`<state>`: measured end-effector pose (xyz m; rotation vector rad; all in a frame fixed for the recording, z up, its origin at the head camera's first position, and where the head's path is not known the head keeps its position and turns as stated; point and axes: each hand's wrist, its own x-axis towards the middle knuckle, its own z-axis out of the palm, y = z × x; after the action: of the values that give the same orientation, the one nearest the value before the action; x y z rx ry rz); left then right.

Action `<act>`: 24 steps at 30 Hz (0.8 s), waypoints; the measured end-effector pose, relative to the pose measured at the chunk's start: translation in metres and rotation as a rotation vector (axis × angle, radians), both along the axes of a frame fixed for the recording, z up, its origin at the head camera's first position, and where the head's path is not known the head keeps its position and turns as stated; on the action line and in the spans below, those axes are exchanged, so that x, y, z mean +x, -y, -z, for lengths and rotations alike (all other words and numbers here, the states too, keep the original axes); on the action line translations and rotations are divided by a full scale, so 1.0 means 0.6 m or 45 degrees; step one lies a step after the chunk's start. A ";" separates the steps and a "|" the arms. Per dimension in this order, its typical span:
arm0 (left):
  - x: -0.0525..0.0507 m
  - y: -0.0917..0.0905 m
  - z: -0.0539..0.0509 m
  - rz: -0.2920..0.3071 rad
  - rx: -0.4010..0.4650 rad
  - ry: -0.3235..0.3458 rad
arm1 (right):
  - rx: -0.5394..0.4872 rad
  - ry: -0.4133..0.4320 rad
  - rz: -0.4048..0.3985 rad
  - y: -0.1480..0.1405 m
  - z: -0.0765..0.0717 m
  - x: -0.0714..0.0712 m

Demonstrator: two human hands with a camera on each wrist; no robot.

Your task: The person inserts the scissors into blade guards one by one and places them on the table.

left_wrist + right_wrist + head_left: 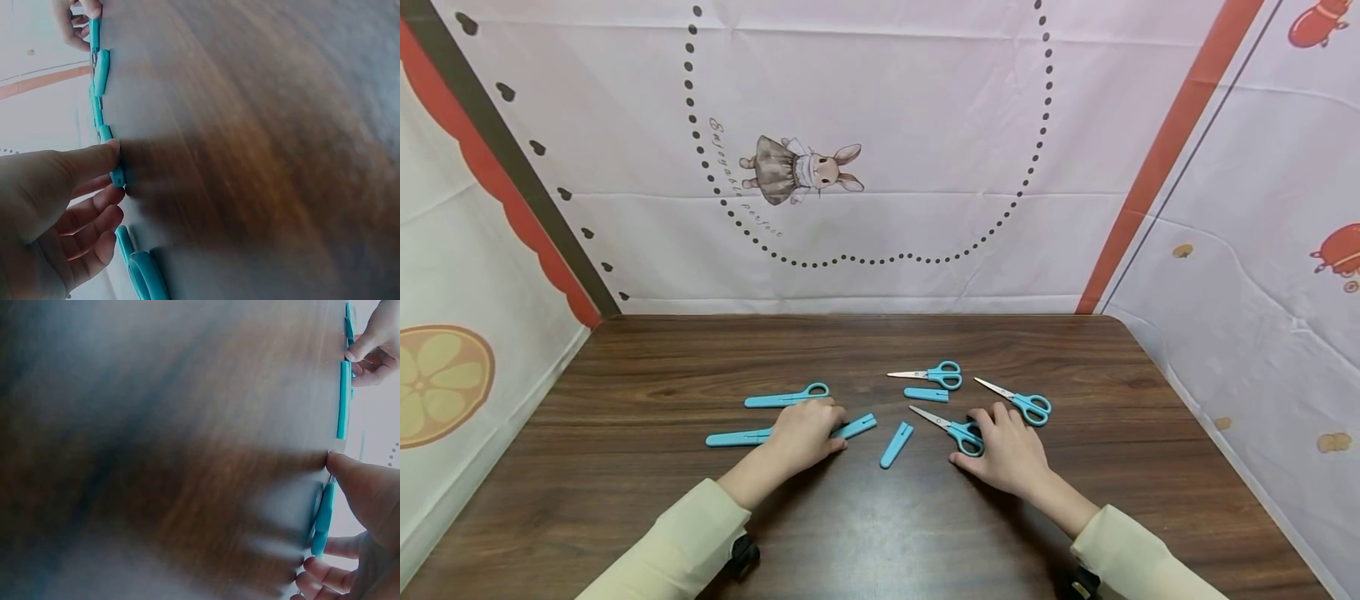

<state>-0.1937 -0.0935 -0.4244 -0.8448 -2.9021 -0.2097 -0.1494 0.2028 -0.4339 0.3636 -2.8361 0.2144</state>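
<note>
My left hand pinches a light blue blade cover between thumb and fingers, low at the table; the left wrist view shows this cover at the fingertips. Over to the right, my right hand is spread around the blue handles of a pair of scissors, its blades bare and pointing up-left. The right wrist view has those handles between thumb and fingers, with a gap to the thumb. A loose cover lies between the hands.
Two more bare scissors, one at the back and one at the right, flank a loose cover. Covered scissors and another blue cover, partly hidden, lie by the left hand. Fabric walls border the wooden table.
</note>
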 end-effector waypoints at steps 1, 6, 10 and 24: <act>0.000 0.000 0.000 -0.002 0.002 0.005 | -0.003 -0.004 0.004 0.000 0.001 0.000; 0.000 -0.001 0.000 -0.003 0.007 0.017 | -0.014 -0.026 0.014 0.000 0.003 -0.002; 0.001 -0.001 -0.003 0.003 -0.001 0.013 | -0.031 -0.022 0.022 0.001 0.004 -0.003; -0.001 0.008 -0.007 0.023 -0.033 -0.043 | -0.063 -0.020 0.073 0.002 -0.002 -0.004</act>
<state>-0.1940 -0.0985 -0.4199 -0.8707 -2.8732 -0.1579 -0.1520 0.2018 -0.4328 0.2716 -2.8154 0.2683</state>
